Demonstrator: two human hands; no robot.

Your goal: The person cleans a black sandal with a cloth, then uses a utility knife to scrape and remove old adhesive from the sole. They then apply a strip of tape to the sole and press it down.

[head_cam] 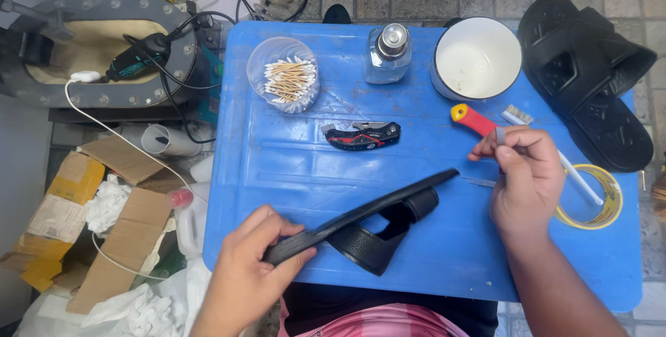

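The black sandal [368, 222] lies on its side near the front edge of the blue tabletop [291, 170], sole tilted up and strap hanging below. It looks light and rubbery, likely to flex along the sole, so the heel end gives the firmest hold. The left hand [253, 268] is wrapped around that heel end, fingers curled over the sole edge. The right hand [527, 174] hovers beyond the toe end, fingertips pinched on a small grey piece, possibly a blade; the view is too small to be sure.

Behind lie a folding knife [362, 135], a red-handled tool [473, 119], a white brush [555, 153], a cup of cotton swabs [283, 75], a glass bottle [388, 53] and a white bowl [477, 57]. 1 more black sandal [590, 80] and a tape roll [598, 202] crowd the right edge. Open room lies in the tabletop's left middle.
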